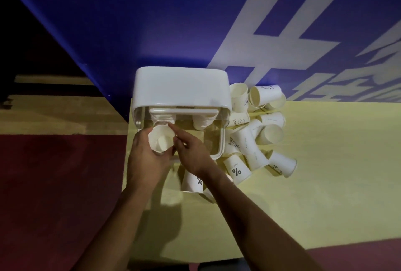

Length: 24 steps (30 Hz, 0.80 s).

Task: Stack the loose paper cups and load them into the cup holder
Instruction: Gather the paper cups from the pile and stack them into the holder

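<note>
A white cup holder (181, 85) with a clear front stands at the back left of the yellow table (303, 184). My left hand (144, 155) grips a white paper cup (161, 140) just below the holder's left slot, its open mouth facing me. My right hand (191, 153) pinches that cup's right rim, forefinger pointing up at the slot. A short stack of cups (202, 122) hangs in the right slot. Several loose paper cups (256, 132) lie in a heap to the right of the holder, and two with a % mark (235, 170) lie near my right wrist.
A blue wall panel (152, 21) with large white letters rises right behind the holder. The table's left edge runs close to my left hand, with dark red floor (54, 195) beyond it. The right half of the tabletop is bare yellow.
</note>
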### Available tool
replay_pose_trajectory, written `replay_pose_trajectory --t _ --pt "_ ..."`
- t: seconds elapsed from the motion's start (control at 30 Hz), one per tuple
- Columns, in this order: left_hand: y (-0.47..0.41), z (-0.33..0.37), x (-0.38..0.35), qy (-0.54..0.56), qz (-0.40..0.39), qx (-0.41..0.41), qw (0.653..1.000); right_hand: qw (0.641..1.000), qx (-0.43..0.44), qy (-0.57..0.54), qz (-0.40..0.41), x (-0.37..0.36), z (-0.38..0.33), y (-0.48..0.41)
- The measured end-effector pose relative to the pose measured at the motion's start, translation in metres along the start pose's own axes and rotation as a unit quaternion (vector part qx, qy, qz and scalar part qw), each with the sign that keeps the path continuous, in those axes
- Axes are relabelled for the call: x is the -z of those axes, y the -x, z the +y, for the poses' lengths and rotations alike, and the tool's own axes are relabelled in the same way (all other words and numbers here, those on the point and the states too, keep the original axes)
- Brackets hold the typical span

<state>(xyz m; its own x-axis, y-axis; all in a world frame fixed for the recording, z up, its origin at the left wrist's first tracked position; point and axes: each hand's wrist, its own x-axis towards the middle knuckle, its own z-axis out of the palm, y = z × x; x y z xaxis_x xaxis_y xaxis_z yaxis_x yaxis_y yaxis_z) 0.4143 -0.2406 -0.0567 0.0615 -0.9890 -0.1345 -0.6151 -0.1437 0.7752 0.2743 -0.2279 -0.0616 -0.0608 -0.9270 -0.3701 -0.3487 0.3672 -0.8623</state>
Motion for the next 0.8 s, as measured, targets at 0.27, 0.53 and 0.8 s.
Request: replay_pose_trajectory --t 0.27,0.53,0.8 --pt "0.0 0.001 0.008 -0.022 -0.021 -0.025 0.999 1.0 0.006 0.007 0.002 0.036 0.006 0.037" --pt "0.063 0.089 -0.051 -0.013 -0.042 -0.195 0.98 0.975 -0.079 -0.072 0.195 0.13 0.074 0.118" --pt "0.026 0.194 -0.19 -0.067 -0.136 -0.22 0.964 0.947 -0.135 -0.111 0.269 0.205 0.134 0.156"
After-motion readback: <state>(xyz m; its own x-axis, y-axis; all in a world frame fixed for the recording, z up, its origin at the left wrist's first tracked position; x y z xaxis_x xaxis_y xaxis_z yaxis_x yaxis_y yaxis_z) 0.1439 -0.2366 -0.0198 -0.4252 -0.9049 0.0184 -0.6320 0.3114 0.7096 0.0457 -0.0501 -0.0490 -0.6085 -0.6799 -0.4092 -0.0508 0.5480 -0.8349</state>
